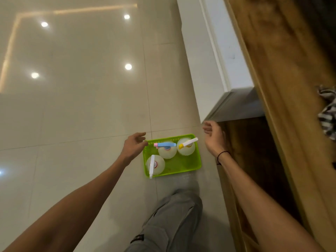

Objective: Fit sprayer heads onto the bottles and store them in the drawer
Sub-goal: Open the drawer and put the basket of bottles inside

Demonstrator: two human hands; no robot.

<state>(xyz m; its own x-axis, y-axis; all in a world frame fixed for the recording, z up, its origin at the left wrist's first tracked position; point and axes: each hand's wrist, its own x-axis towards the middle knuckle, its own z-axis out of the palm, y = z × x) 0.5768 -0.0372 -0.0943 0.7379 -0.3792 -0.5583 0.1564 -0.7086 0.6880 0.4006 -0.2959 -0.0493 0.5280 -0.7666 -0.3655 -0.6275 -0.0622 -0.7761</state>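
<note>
Grey-trousered knee [174, 220] below, both hands, left hand [134, 145] and right hand [213, 137], hover loosely spread, holding nothing, flanking the green basket [192, 165]; an uneven lift could topple its three spray bottles [167, 151].

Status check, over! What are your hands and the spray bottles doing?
Both hands open, left hand at green basket rim, right hand above. Three bottles capped, standing in basket. Nothing blocking.

Bare forearms; black wrist cord [222, 154], grey trousers [171, 220]

Glossy tile floor [81, 106] mirrors the ceiling lights. Bright green plastic basket [181, 166], translucent plastic bottles [155, 165]. Wood-grain cabinet [283, 88] alongside, matt.
</note>
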